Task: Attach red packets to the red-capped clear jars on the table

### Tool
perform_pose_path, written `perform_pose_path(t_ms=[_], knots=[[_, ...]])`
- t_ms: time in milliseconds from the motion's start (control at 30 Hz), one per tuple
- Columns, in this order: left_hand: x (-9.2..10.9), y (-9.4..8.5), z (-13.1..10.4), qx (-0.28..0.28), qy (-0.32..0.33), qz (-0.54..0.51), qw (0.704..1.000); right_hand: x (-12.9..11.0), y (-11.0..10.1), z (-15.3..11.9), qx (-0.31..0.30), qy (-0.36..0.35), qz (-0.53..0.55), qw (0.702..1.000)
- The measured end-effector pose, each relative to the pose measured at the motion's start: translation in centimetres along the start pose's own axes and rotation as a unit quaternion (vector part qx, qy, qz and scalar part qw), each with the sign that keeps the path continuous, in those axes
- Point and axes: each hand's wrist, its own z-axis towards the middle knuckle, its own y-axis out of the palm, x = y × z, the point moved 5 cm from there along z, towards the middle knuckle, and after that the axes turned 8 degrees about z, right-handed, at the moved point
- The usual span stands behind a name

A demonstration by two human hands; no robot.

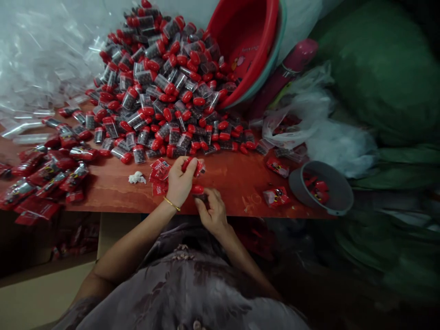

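Note:
My left hand [180, 179], with a gold bangle at its wrist, is closed on a small red printed packet [200, 168] above the table. Just below it, my right hand [213, 210] grips a red-capped clear tube [199, 191] with dark contents; the fingers partly cover it. Several flat red printed packets [160, 169] lie on the table beside my left hand. A crumpled white scrap [136, 178] sits to their left. Beyond both hands rises a large heap of similar red-capped tubes [172, 87].
A red basin [252, 55] leans at the back of the orange-brown table [237, 183]. A grey bowl [299, 183] with red pieces stands at the right edge. Red-wrapped tubes [44, 174] lie left, clear sleeves [44, 68] behind them. A cardboard box [44, 293] is below.

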Motion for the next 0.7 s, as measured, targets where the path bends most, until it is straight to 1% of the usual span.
perform_pose_path(t_ms=[67,100,133,200,267,300,367,400,433,467,500,567,633,700], knots=[[0.5,-1.4,0.5,0.023,0.011,-0.01,1.0,1.4,-0.7,0.8,0.027,0.019,-0.046,0.998],[0.5,-2.0,0.6,0.02,0.007,-0.007,1.0,2.4,-1.0,1.1,0.04,0.039,-0.078,0.995],[0.4,-2.5,0.7,0.005,-0.003,0.0,1.0,3.4,-1.3,1.3,0.047,0.062,-0.112,0.991],[-0.3,-3.0,0.5,-0.048,-0.041,0.011,0.998,5.1,-1.6,1.4,0.046,0.107,-0.174,0.978],[-1.2,-3.0,-0.1,-0.101,-0.077,0.02,0.992,6.0,-1.8,1.4,0.041,0.134,-0.214,0.967],[-1.6,-2.9,-0.4,-0.123,-0.089,0.027,0.988,6.0,-2.0,1.4,0.048,0.141,-0.226,0.963],[-2.2,-2.6,-1.1,-0.161,-0.097,0.055,0.981,5.3,-2.7,1.4,0.076,0.142,-0.228,0.96],[-2.4,-2.3,-1.4,-0.184,-0.093,0.078,0.975,4.5,-2.9,1.6,0.081,0.131,-0.21,0.965],[-2.4,-2.0,-1.7,-0.207,-0.086,0.104,0.969,3.7,-3.1,1.8,0.072,0.112,-0.175,0.976],[-2.4,-1.6,-2.0,-0.23,-0.076,0.128,0.962,2.7,-3.0,2.0,0.045,0.089,-0.124,0.987],[-2.3,-1.2,-2.2,-0.249,-0.062,0.151,0.955,1.6,-2.7,2.3,0.006,0.064,-0.067,0.996],[-1.9,-0.6,-2.6,-0.272,-0.025,0.192,0.943,-0.2,-2.1,2.6,-0.069,0.028,0.024,0.997],[-1.6,-0.3,-2.8,-0.278,0.006,0.221,0.935,-1.3,-1.7,2.8,-0.093,0.021,0.049,0.994],[-1.6,-0.3,-3.0,-0.283,0.017,0.223,0.933,-1.4,-1.5,2.8,-0.087,0.032,0.038,0.995]])
